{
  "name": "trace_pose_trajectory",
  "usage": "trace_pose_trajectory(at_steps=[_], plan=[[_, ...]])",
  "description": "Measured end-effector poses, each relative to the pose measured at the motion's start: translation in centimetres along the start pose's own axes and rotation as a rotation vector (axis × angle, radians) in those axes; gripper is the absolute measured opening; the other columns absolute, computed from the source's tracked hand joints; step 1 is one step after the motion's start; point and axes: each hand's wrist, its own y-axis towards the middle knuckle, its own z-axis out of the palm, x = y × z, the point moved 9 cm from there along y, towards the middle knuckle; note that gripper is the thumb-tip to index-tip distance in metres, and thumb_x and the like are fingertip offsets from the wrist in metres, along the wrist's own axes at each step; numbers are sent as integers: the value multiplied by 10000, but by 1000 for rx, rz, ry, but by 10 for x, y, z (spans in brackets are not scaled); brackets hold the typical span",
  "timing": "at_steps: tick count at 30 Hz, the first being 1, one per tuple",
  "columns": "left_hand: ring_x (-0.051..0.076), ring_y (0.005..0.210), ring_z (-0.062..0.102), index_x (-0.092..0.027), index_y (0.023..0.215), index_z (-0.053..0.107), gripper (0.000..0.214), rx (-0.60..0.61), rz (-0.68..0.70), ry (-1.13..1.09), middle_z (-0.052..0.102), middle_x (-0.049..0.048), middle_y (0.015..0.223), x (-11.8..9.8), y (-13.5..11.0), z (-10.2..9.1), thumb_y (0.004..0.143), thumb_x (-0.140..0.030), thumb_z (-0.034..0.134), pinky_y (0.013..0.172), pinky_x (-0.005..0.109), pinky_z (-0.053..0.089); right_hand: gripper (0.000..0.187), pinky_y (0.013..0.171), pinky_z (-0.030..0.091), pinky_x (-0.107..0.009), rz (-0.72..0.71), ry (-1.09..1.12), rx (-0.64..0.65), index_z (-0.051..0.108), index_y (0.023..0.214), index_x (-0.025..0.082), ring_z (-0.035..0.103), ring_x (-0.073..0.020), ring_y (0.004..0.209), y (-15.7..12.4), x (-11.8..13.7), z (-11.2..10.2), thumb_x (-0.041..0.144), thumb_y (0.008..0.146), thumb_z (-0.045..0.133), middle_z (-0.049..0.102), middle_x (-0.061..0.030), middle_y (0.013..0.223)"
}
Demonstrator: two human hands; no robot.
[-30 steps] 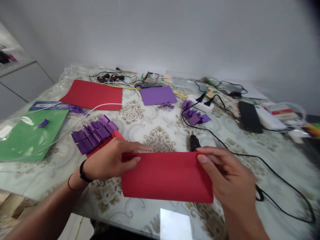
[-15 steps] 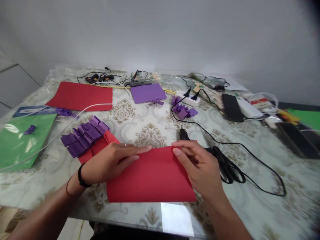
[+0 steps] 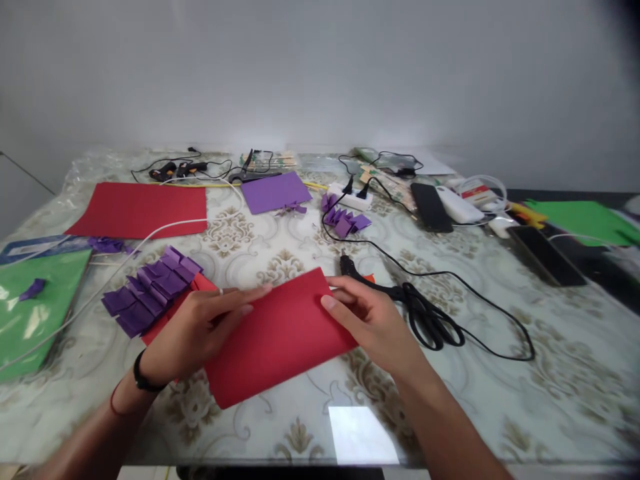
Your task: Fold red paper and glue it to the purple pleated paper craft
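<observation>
Red paper (image 3: 287, 333) sits between my left grip (image 3: 200, 323), holding its upper edge, and right grip (image 3: 373, 320), pinching its right side. Best: light pressure, edges even, clear of black tool (image 3: 349, 268) just beyond right grip.

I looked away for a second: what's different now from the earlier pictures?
The red sheet has gone from roughly level to slanted, its right end swung up and away from the person. The view has also turned right, bringing the green sheet at far right into sight. Nothing was let go: left hand and right hand still hold the red sheet. The purple pleats look unchanged.
</observation>
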Motion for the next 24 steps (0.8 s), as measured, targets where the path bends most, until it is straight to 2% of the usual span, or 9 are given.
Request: trace_pose_trajectory(at_steps=[4,7,9,12,15,17,19,21,24], plan=[[196,913,813,-297,1402,716,375,-169,-13,26,824,47,1198,3,-2,-19,1041,-253,624,834,255,641,326,633,474,-268,-34,-1,-35,731,909,208,608,-155,678,4,4,-3,527,959,690,684,4,748],[199,922,802,-300,1378,730,356,-201,-23,30,829,38,1180,5,-4,-22,1034,-295,644,818,243,630,367,565,407,-253,-40,-12,-71,707,835,203,514,-130,599,3,5,-7,545,963,675,594,30,662],[158,788,757,-280,1437,680,399,-153,-53,13,835,17,1006,6,-3,-19,1043,-316,625,730,206,600,372,562,398,-257,-53,-47,-75,709,839,201,512,-136,607,2,6,-9,547,968,664,593,25,667],[110,618,613,-212,1498,584,466,-9,-146,-63,713,-30,754,10,-1,-6,1057,-359,596,573,164,502,352,578,408,-263,-91,-123,-26,725,841,202,533,-144,629,-1,12,-7,513,986,650,623,14,687],[113,630,572,-180,1190,702,309,111,-214,-144,686,-12,755,9,0,6,1040,-436,616,522,168,445,334,578,415,-259,-125,-197,47,740,811,208,555,-144,636,-4,19,0,471,996,650,660,10,699],[119,641,570,-178,966,701,325,185,-244,-198,692,6,765,7,-1,17,1043,-477,597,513,174,442,340,563,412,-254,-134,-224,75,738,775,207,562,-143,629,-5,22,4,457,991,658,676,8,695],[122,624,575,-181,898,682,375,240,-276,-265,697,15,760,6,-4,27,1056,-500,561,489,176,435,350,549,410,-252,-122,-214,98,734,756,204,563,-142,618,-6,22,9,461,984,668,681,3,689],[124,594,581,-188,887,665,382,223,-310,-313,692,14,735,7,-7,31,1057,-510,554,458,176,420,327,542,417,-249,-84,-142,87,743,803,205,567,-142,610,-5,18,10,484,967,692,684,2,692],[139,581,610,-205,889,639,355,95,-365,-389,689,3,723,11,-10,30,1047,-517,574,450,184,436,316,588,473,-255,-1,63,20,752,984,220,621,-157,666,-2,5,9,528,916,758,729,-8,791]])
